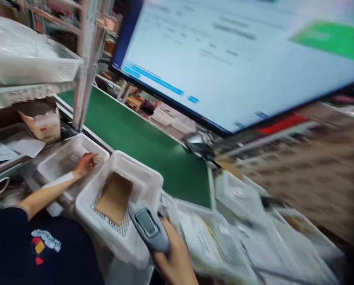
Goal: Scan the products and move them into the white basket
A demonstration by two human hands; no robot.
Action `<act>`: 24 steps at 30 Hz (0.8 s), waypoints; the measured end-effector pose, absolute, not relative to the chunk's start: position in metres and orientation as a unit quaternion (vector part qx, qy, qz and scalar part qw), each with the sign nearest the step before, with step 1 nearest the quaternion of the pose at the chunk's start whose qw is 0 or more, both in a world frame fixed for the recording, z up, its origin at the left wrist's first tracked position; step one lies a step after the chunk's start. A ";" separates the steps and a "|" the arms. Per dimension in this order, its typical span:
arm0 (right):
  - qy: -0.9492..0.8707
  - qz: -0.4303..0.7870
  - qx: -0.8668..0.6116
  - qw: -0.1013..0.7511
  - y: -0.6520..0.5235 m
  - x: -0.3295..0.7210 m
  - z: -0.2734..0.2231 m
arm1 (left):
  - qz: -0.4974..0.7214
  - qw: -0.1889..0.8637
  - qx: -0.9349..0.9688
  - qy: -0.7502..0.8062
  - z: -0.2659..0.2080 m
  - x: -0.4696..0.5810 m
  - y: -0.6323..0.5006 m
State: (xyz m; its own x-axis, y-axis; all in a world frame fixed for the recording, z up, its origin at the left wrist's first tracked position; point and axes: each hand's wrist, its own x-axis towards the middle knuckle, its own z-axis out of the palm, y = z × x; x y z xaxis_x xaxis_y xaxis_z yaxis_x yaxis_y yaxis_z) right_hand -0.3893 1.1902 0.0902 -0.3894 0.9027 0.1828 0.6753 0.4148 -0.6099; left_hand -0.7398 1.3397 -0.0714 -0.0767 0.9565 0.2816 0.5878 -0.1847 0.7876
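My right hand [175, 249] is closed around the handle of a grey barcode scanner [150, 227], its head over the near rim of a white basket [153, 174]. A flat brown cardboard piece [116, 198] lies on the mesh bottom of that basket. My left hand [86, 163] hovers at the right side of another white basket [50, 164]. Its fingers are pinched together at a small pale thing [98, 159], too blurred to name.
A large monitor [224, 67] hangs ahead above a green conveyor belt [129, 126]. Plastic-wrapped goods fill a basket [61, 65] on the left rack, above an open carton [46, 122]. More white bins [239, 194] with bagged items line the right side, blurred.
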 end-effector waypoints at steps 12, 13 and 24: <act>-0.758 0.221 -0.564 0.242 1.225 -0.409 0.099 | 0.628 0.188 0.706 0.267 -0.040 -0.710 1.321; -0.751 0.220 -0.572 0.244 1.227 -0.407 0.096 | 0.626 0.184 0.713 0.254 -0.038 -0.709 1.320; -0.657 0.341 -0.594 0.315 1.209 -0.370 0.070 | 0.514 0.002 0.845 0.148 -0.029 -0.697 1.302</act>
State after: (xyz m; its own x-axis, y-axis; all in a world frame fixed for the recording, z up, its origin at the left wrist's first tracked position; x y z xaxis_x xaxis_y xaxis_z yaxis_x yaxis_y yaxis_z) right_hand -0.3704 1.2094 0.0696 -0.0963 0.9953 0.0094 0.5652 0.0625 -0.8226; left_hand -0.6974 1.3022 -0.0287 0.4283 0.2525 0.8677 0.2492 -0.9559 0.1552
